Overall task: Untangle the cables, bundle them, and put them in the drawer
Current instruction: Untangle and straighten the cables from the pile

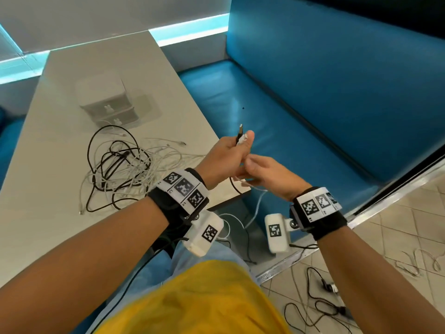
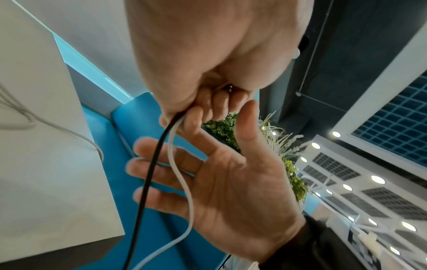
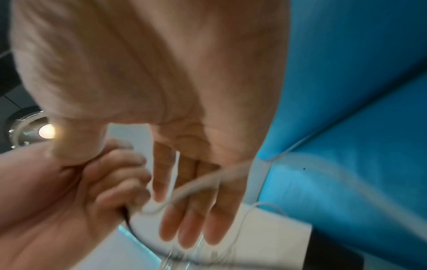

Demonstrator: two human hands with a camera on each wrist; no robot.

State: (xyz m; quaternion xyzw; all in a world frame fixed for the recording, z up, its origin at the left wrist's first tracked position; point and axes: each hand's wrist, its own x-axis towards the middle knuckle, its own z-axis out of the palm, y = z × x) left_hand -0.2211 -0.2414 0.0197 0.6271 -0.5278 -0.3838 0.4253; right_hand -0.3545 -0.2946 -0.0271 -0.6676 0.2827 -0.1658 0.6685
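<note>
1. The right wrist view is blurred: the right hand (image 3: 196, 182) smears at the fingertips, and the white cable (image 3: 198, 182) across it is a soft streak.
2. The left hand (image 2: 219, 54) is cut off by the top edge of its wrist view; its fist hides the cable ends.
3. The black cable (image 2: 148, 182) and white cable leave by the bottom edge.
4. The drawer box (image 1: 106, 102) is hazy in the head view; whether its drawers stand open cannot be told.
5. In the pile (image 1: 120, 169), single cables cannot be told apart.
</note>
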